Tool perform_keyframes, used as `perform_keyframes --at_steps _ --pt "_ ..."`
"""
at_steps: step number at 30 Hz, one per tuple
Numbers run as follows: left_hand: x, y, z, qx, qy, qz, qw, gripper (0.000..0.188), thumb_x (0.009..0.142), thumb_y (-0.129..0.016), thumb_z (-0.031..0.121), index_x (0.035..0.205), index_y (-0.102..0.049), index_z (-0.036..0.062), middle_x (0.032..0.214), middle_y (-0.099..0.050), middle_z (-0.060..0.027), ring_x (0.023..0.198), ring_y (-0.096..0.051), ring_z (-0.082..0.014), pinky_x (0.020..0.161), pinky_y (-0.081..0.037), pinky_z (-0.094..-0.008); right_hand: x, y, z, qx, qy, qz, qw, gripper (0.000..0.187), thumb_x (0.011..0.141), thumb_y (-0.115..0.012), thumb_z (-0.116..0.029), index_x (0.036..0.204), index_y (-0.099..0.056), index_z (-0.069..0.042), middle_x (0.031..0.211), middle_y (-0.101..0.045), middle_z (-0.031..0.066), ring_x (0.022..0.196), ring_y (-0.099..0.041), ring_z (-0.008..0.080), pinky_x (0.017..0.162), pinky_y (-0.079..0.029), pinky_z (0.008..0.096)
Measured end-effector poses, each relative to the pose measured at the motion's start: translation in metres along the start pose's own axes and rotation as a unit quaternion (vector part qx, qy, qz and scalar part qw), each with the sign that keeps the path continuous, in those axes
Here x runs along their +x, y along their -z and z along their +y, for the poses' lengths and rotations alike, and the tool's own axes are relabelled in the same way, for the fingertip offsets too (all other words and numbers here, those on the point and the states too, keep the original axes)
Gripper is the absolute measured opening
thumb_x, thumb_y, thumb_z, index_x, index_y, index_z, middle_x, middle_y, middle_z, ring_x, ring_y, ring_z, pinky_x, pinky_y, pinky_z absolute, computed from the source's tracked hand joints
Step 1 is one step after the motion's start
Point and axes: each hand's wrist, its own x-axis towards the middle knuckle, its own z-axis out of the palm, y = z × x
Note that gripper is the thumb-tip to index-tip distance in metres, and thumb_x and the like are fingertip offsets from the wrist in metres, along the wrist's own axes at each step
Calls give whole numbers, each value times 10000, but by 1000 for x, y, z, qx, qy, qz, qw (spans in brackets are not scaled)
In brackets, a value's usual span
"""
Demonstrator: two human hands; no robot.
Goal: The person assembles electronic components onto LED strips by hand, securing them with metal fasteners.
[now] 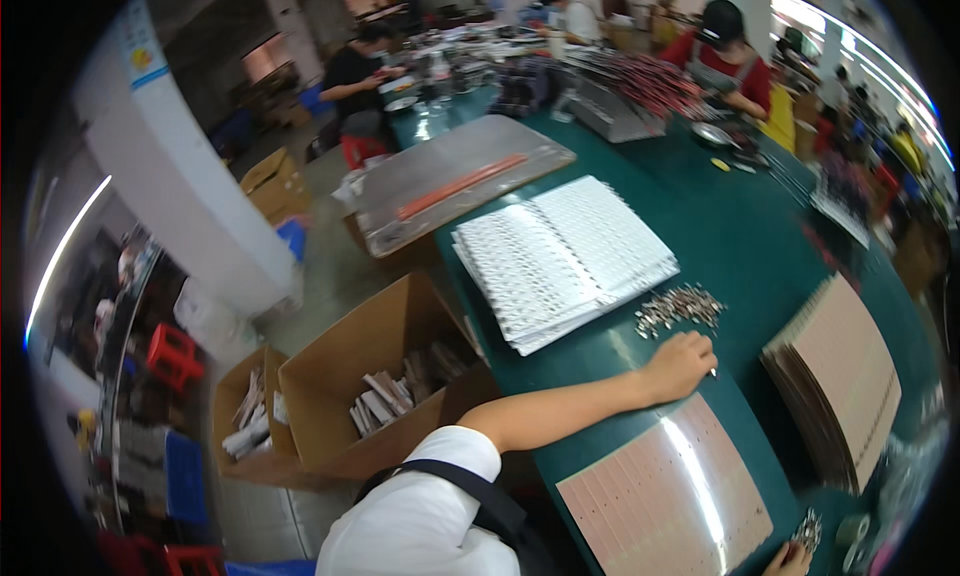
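1. The left hand rests on the green tabletop, fingers curled; I cannot tell if it grips something.
2. A pile of small metal parts lies just beside it, at 12 o'clock.
3. At 6 o'clock lies a glossy pink sheet.
4. The right hand is at the sheet's 4 o'clock corner, touching more small parts; its grip is unclear.
5. White stacked strips lie at 11 o'clock, and a pink card stack at 3 o'clock.
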Motion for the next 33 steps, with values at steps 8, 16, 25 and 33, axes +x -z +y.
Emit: perform_keyframes --at_steps 8,16,25,33 --pt "-7 3 -1 1 2 7 1000 66 804 -621 63 850 -665 78 890 -568 -78 894 -567 -272 784 -465 -379 9 50 -79 64 -66 -19 996 237 907 -694 -208 1002 -730 6 1022 -712 206 904 -696 326 799 -547 433" --pt "18 32 -9 4 -14 -39 999 98 870 -594 47 949 -638 10 957 -621 -164 951 -593 -363 845 -479 -459 19 19 -118 365 -143 -56 918 95 920 -644 -53 972 -652 27 939 -658 82 827 -617 156 752 -498 270" --pt "14 19 10 -122 76 -29 989 121 949 -592 66 1058 -622 26 952 -654 -125 851 -635 -287 745 -503 -385 12 26 -130 332 -93 -55 937 72 850 -720 -52 912 -706 -18 882 -610 61 763 -597 155 685 -475 263" --pt "13 29 13 -110 47 -52 991 98 932 -622 58 1019 -649 24 896 -654 -101 805 -626 -249 708 -502 -365 10 21 -135 333 -91 -53 937 72 842 -723 -33 912 -717 -20 891 -620 67 770 -611 163 682 -488 266"
